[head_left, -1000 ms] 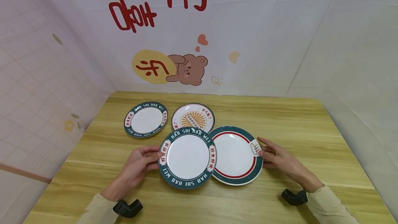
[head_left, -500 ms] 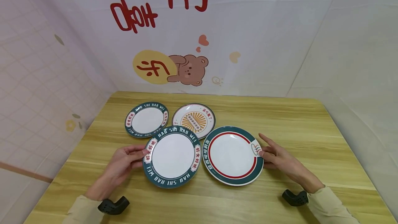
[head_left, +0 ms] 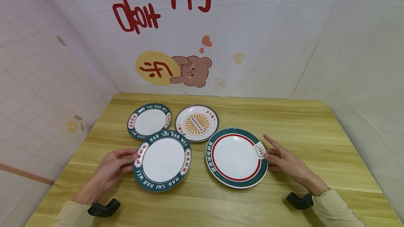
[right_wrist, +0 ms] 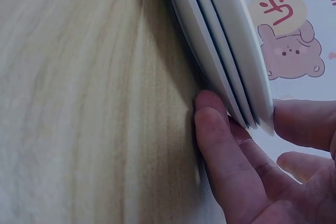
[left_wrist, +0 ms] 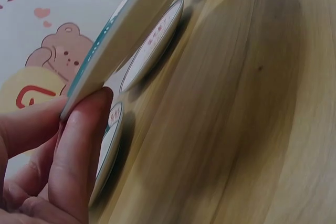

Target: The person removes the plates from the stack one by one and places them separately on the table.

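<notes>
My left hand [head_left: 110, 169] pinches the left rim of a green-rimmed plate with lettering [head_left: 162, 160]; in the left wrist view this plate [left_wrist: 121, 30] is raised off the table, thumb on one face and fingers on the other. At the right, my right hand [head_left: 288, 165] holds the right edge of a plate with a green rim and red ring [head_left: 236, 157]. The right wrist view shows a stack of several plates [right_wrist: 226, 51] there, the thumb on the top one and fingertips at the lower edge.
A smaller green-rimmed plate [head_left: 149, 122] lies at the back left, partly overlapped in view by the left-hand plate. Beside it lies a plate with an orange sunburst [head_left: 197, 123]. The wooden table [head_left: 284, 122] meets a printed wall cloth [head_left: 268, 45] behind.
My left hand has moved left with its plate, away from above the red-ringed plate, whose left side is now uncovered. The right hand has hardly moved; its index finger has lifted slightly.
</notes>
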The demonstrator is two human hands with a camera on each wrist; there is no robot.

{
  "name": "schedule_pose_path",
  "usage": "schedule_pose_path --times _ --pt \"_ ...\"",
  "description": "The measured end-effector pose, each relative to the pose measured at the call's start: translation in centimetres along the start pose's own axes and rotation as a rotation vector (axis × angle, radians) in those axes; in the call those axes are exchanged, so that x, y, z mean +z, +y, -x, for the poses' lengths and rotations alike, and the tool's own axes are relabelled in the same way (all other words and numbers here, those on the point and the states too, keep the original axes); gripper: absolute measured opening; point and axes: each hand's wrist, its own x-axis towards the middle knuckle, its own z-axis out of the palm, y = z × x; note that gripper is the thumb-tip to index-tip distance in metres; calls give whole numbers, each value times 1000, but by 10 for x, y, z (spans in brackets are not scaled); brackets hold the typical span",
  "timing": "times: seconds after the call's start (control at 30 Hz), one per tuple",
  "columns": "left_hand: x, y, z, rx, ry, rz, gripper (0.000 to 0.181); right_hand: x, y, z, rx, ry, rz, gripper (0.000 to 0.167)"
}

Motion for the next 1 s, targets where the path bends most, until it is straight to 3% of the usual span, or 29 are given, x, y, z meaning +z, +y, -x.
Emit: schedule_pose_path --times 0.33,0.67,1.0 --pt "-17 6 3 5 3 -21 12 -1 0 0 11 18 3 83" --pt "-43 6 7 -3 10 -63 17 0 1 -1 9 12 6 83" --pt "-57 8 11 -15 30 -98 17 -1 3 0 -9 8 -1 82"
